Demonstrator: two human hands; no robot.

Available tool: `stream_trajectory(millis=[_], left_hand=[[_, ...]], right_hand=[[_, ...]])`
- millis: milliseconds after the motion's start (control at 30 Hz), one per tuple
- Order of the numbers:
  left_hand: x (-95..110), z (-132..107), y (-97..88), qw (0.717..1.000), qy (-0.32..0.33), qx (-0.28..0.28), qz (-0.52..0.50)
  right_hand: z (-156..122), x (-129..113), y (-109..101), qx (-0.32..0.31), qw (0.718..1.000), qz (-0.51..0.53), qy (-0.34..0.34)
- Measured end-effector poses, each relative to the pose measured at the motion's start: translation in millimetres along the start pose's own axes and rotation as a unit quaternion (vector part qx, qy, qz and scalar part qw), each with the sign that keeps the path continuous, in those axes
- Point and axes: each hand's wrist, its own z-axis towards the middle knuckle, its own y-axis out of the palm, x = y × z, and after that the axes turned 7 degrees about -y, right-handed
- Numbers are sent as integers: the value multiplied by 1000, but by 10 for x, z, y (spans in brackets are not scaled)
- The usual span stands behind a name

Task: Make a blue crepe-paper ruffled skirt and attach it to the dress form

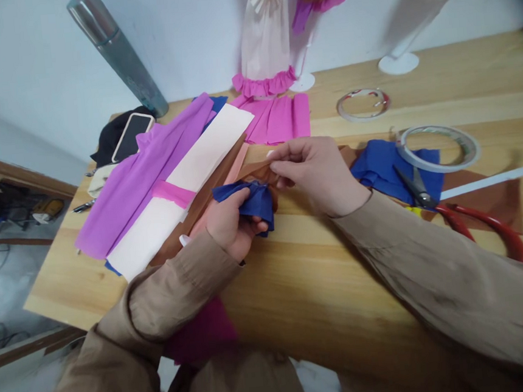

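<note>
Gathered blue crepe paper [258,203] is pinched in my left hand [231,226], with the thumb on top and its ruffled edges spreading past the fingers. Just to the right, my right hand [316,170] has thumb and forefinger closed together. A tiny white bit shows at those fingertips, too small to name. Brown crepe paper [252,171] lies behind and under both hands. To the right of my right hand, a folded blue piece of crepe paper [373,165] rests on the table.
Red-handled scissors [483,219] and a tape roll [468,150] lie at right, with a smaller roll [350,115] behind. Purple crepe paper [136,182], white sheets [211,148] and a phone [132,137] are at left. A thermos [124,61] and decorated stands [399,63] line the wall.
</note>
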Motion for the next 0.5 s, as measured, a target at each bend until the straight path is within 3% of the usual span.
stream_trajectory(millis=[300, 500], left_hand=[[26, -16, 34, 999, -17, 27, -9], [47, -12, 39, 999, -8, -6, -31]], right_hand=[[-57, -71, 18, -36, 999, -4, -13], [-81, -61, 16, -78, 996, -20, -35]])
